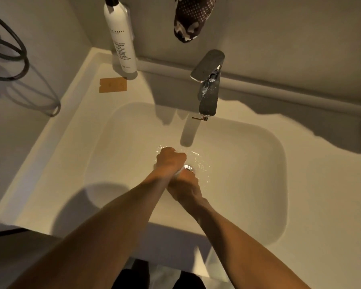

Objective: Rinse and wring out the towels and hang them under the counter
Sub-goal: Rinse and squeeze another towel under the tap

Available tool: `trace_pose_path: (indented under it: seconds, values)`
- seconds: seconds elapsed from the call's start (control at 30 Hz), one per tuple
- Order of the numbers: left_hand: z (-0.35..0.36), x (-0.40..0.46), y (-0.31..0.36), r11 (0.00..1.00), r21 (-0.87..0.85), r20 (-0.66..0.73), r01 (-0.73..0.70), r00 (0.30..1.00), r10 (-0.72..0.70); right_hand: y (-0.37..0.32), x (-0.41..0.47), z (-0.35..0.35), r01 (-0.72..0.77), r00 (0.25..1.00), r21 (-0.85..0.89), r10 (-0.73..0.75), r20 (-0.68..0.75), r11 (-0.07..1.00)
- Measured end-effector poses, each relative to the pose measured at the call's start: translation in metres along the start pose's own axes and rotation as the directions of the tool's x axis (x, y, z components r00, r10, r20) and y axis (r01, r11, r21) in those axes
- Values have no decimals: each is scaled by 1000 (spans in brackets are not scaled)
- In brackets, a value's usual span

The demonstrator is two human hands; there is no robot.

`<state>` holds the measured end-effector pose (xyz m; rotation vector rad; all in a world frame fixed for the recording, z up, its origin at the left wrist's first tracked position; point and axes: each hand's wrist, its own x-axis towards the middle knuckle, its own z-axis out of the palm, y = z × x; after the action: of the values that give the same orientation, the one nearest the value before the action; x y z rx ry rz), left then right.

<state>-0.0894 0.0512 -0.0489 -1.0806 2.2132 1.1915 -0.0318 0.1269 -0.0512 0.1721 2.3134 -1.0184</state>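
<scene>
I see one sink (248,163) filling the view, and low in its basin both hands are pressed together, fists clamped on a small white towel (178,171) that shows only as a sliver between them, right over the drain (188,168). The left hand (170,160) sits at 11 o'clock of the right hand (186,186). My worry: wringing this close to the basin floor could leave the towel soaking up the pooled water again, and a slipped grip would drop it on the drain. I count one tap (208,84) at 12 o'clock, one bottle (121,38) at 11, one patterned cloth (189,19) hanging above, one tan tag (113,85), and one towel in view.
</scene>
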Motion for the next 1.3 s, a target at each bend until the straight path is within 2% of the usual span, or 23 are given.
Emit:
trace_pose_path:
  seconds: [0.27, 0.37, 0.53, 0.63, 0.7, 0.77, 0.87, 0.93, 1.0, 1.1, 1.17, 1.23, 1.3]
  values:
    - [16, 4, -36, 991, -16, -28, 133, 991, -133, 19, -9, 15, 60, 998, -298, -58, 17, 953]
    - [18, 5, -43, 988, -12, -17, 157, 987, -157, 21, -12, 18, 82, 996, -338, -84, 9, 938]
    - [14, -4, -50, 981, -14, -27, 192, 981, -193, 20, -18, 22, 49, 999, -353, -40, 33, 934]
    - [3, -15, -37, 991, -53, -18, 120, 992, -121, 15, -24, 14, 20, 999, -221, -12, 35, 975]
    - [-11, -28, -28, 967, -255, 84, 26, 996, -5, 14, -31, 1, 3, 998, -65, 1, 59, 998]
    - [-31, -48, -23, 898, -440, 201, 24, 977, 72, 12, -36, -20, -26, 998, 57, 22, 66, 998]
    - [-63, -72, -22, 910, -409, 418, 71, 901, 118, 6, -43, -52, -21, 999, 186, 11, 51, 982]
    - [-77, -84, -18, 921, -386, 497, 42, 851, 170, 0, -52, -67, 29, 998, 250, -39, 38, 968]
    - [-85, -97, -11, 914, -403, 430, -42, 873, 230, -7, -62, -79, 52, 995, 341, -79, 66, 939]
    - [-100, -115, 2, 881, -419, 223, -219, 916, 334, -17, -78, -103, 82, 981, 490, -157, 114, 868]
    - [-111, -126, 11, 824, -508, 137, -250, 921, 364, -18, -87, -122, 112, 965, 602, -230, 122, 791]
    - [-122, -140, 21, 770, -555, 63, -315, 907, 416, -18, -95, -135, 107, 948, 687, -281, 147, 719]
    - [-127, -158, 32, 723, -527, -28, -446, 860, 510, -16, -104, -143, 117, 934, 696, -316, 164, 708]
